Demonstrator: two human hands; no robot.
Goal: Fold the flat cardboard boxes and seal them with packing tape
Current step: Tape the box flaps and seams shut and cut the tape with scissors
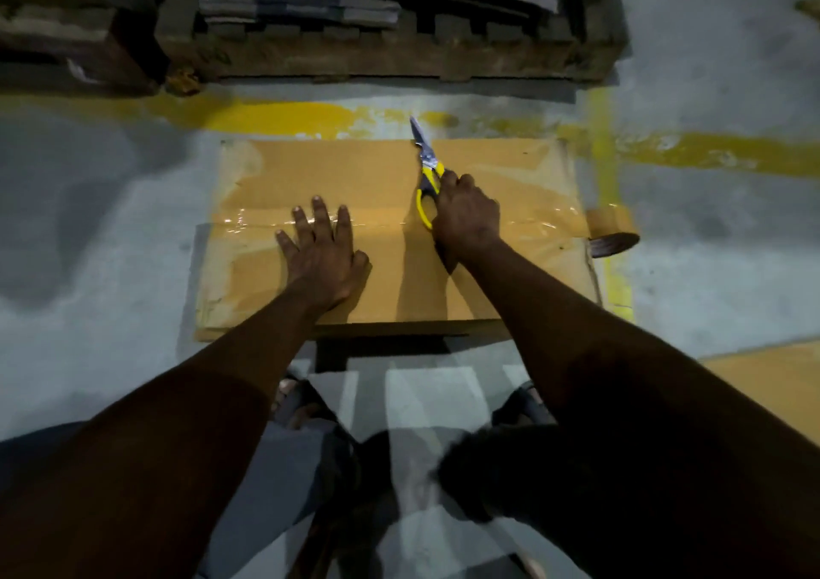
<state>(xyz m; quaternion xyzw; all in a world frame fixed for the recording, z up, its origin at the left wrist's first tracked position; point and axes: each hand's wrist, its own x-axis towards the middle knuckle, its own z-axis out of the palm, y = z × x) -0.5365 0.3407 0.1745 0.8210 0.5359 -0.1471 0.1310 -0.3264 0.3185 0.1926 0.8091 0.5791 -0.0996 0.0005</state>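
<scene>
Head view shows the folded box lying on the floor at centre, with a strip of tape across its seam from 9 to 3 o'clock. The left hand lies flat on the strip, fingers straight and spread, pressing it down. At its 3 o'clock the right hand grips yellow-handled scissors, blades pointing to 12 o'clock. The tape roll sits off the box's 3 o'clock edge, seemingly joined to the strip. Cutting looks next: keep the palm firm and snip near the roll, leaving overhang to fold down.
</scene>
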